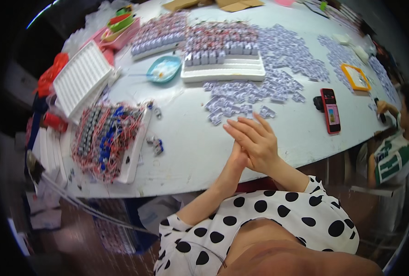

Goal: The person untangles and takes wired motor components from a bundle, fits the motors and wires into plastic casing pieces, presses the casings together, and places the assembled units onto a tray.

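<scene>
My left hand (235,162) and my right hand (261,146) are pressed together above the near part of the table. The right one lies over the left, its fingers stretched toward the far left. Much of my left hand is hidden behind it; the part that shows is straight, not curled. No object is visible in either hand. Just beyond the fingertips lies a loose spread of small, clear plastic-looking pieces (234,99). Behind that, a white foam tray (223,73) carries rows of grey-white blocks (209,56) with red wires.
At left, another foam tray (138,154) holds motor-like parts with red and blue wires. An empty white ribbed tray (82,78) leans behind it. A teal bowl (165,69) holds white material. A red phone (331,112) and an orange-framed box (355,77) lie right, near another person (393,152).
</scene>
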Action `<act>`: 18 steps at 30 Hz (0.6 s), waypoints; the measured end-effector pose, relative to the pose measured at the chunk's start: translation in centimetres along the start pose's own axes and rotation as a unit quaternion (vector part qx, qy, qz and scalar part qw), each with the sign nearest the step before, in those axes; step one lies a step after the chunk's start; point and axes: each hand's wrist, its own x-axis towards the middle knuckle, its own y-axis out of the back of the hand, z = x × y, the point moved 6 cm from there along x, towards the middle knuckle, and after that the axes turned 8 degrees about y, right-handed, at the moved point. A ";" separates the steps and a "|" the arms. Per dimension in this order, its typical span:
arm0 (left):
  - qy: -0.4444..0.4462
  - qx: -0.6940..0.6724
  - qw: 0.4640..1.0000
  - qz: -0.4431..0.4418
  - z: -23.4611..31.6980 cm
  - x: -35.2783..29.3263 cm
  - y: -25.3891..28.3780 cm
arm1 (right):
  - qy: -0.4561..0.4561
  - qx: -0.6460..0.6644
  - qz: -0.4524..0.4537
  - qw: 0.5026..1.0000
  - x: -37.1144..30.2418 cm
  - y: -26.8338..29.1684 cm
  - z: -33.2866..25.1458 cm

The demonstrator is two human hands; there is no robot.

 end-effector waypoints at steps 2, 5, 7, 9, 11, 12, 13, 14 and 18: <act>-0.027 0.071 0.997 -0.003 0.4 -0.3 0.8 | -0.009 0.087 0.032 0.996 0.6 -0.5 0.1; -0.071 0.115 0.991 -0.002 -0.6 0.0 0.0 | 0.017 0.128 0.022 0.991 0.4 0.4 1.7; -0.076 0.121 0.990 -0.010 0.5 0.1 -0.4 | -0.008 0.158 0.019 0.987 -0.1 0.9 4.0; -0.083 0.122 0.989 -0.014 1.9 0.2 -0.5 | -0.012 0.098 -0.019 0.995 -0.9 1.2 5.9; -0.134 0.083 0.987 0.027 3.8 0.5 0.3 | -0.128 0.211 0.069 0.967 -1.8 1.6 7.2; -0.166 0.096 0.981 0.042 4.3 0.2 0.6 | -0.235 0.320 0.152 0.905 -2.7 1.4 8.1; -0.166 0.097 0.980 0.042 4.0 0.2 0.7 | -0.235 0.320 0.154 0.905 -2.6 1.2 7.4; -0.167 0.168 0.971 0.029 3.2 0.4 0.4 | -0.266 0.477 0.200 0.813 -2.6 0.2 6.6; -0.108 0.221 0.969 -0.008 -0.1 1.2 -2.1 | -0.299 0.713 0.294 0.562 -1.7 0.2 2.0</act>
